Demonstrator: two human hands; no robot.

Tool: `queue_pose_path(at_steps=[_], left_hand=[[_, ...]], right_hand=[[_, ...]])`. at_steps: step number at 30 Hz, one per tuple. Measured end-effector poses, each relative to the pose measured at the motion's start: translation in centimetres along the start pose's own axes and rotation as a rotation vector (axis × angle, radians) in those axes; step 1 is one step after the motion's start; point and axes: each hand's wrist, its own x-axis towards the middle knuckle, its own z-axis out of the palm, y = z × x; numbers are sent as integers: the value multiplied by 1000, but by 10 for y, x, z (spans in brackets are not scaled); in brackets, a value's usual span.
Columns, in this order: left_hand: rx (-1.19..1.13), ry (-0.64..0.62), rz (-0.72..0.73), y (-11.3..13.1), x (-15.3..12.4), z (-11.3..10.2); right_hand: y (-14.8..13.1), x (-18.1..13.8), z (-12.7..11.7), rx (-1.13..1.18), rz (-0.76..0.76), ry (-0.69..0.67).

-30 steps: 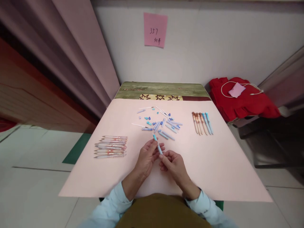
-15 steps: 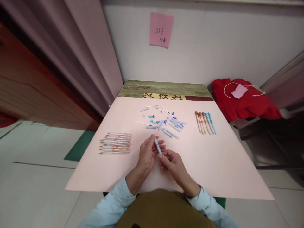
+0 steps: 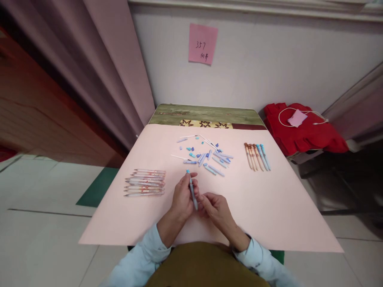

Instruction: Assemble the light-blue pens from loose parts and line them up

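- The worktop (image 3: 278, 211), covered in pale pink, carries everything; both forearms come in over its near edge.
- The left hand (image 3: 183, 196), near the middle of that edge, grasps the light blue pen between thumb and fingers.
- The right hand (image 3: 218, 204) is just beside it, thumb and forefinger drawn together at the pen's lower end; whether they grip anything, I cannot tell.
- Clear-barrelled pens (image 3: 145, 183) lie in a stack by the left edge.
- Brown- and blue-topped pens (image 3: 253, 157) lie in a row towards the far right corner.
- Loose barrels (image 3: 216, 171) are strewn between, towards the far edge.
- The light blue pen (image 3: 192, 187) slants above the worktop, blue top away from the body. The step looks like fitting it together; the next move seems to call for a steady left hold and precise right fingertips.
- Small blue pieces (image 3: 192, 155) lie among the barrels.
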Motion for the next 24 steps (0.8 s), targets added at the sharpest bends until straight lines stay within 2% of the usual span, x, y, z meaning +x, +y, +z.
queue_pose_path(at_steps=[4,7,10,14,16,18,24], left_hand=[[53,7,75,10,22,-10],[83,31,176,16,50,-5],[129,91,350,22,82,8],[137,103,444,22,108,17],[148,39,431,19,109,16],[163,-86,368,15,103,13],[143,-381,39,-2,70,21]], right_hand=[[4,12,-25,-72,-47,169],[-1,26,-46,-194,-105,306],[-11,38,-60,-476,-163,408],[-18,44,-66,-843,-222,446],[-16,47,-66,-912,-230,434],[-11,51,-64,-942,-241,425],[3,72,-58,-1080,-298,499]])
